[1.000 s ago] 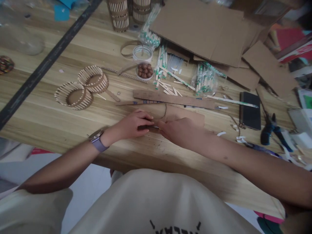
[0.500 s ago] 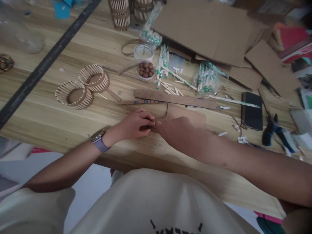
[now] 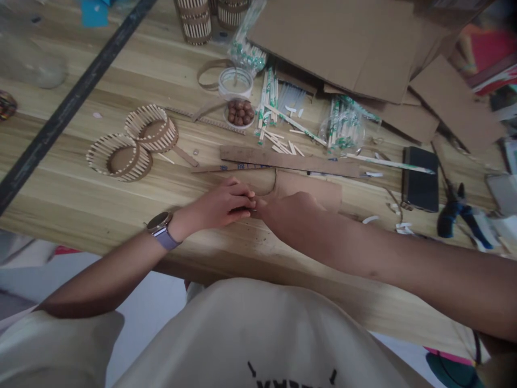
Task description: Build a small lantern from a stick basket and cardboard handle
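Note:
My left hand [image 3: 230, 203], with a watch at its wrist, rests near the table's front edge with its fingers curled together. Against its fingertips presses my right hand [image 3: 288, 211], also closed. Whatever is pinched where they meet is too small and covered to make out. Just beyond the right hand lies a piece of cardboard [image 3: 317, 189] with a curved cut in its left side, partly hidden by that hand. Long cardboard strips [image 3: 286, 160] lie behind it. Two round stick-walled cardboard rings [image 3: 151, 129] stand joined to the left.
A bowl of brown balls [image 3: 240, 113], a tape roll [image 3: 235, 82] and wrapped sticks [image 3: 269, 99] lie farther back. Large cardboard sheets [image 3: 335, 43] fill the back right. A phone [image 3: 420, 180] and pliers [image 3: 460, 207] lie right. A dark bar [image 3: 72, 102] crosses the left side.
The view has shifted slightly, so the objects on the table appear a little displaced. Both hands stay together in the same place, with only a tiny shift of the fingers.

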`<state>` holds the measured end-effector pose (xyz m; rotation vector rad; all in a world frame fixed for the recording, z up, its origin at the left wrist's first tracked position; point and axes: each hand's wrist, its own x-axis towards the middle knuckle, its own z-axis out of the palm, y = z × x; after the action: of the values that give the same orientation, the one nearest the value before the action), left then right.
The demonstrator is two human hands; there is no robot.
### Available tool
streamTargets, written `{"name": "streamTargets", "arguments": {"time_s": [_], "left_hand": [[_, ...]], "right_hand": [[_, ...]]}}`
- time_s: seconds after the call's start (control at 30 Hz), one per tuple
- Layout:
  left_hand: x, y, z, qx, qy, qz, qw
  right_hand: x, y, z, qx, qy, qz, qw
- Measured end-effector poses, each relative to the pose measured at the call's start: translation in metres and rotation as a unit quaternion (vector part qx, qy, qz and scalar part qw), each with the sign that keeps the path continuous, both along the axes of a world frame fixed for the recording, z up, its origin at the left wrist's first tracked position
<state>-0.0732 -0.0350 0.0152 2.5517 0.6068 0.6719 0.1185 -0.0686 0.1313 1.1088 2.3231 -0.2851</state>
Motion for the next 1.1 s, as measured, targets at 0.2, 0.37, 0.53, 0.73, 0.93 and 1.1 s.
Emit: {"name": "streamTargets", "arguments": {"time_s": [0.2,0.37,0.53,0.73,0.93,1.1], "left_hand": [[0.0,-0.001,-0.002,0.034,-0.001,-0.004,0.999],[0.002,-0.003,0.002,0.037,0.036,0.006,0.999],[0.004,-0.004,0.006,0.043,0.048,0.0,0.998],[0.005,-0.004,0.008,0.038,0.057,0.006,0.998],[0.005,-0.005,0.01,0.036,0.093,0.008,0.995],[0.009,-0.015,0.021,0.044,0.121,0.047,0.991]], "right_hand": [[0.0,0.002,0.004,-0.007,-0.061,0.019,0.998],[0.001,0.003,0.009,-0.026,-0.075,0.023,0.997],[0.006,0.003,0.007,-0.02,-0.077,0.018,0.997],[0.022,-0.002,-0.005,0.004,-0.09,0.026,0.996],[0.052,-0.002,-0.007,0.005,-0.096,0.013,0.995],[0.097,-0.012,-0.007,-0.022,-0.034,-0.058,0.997]]}}
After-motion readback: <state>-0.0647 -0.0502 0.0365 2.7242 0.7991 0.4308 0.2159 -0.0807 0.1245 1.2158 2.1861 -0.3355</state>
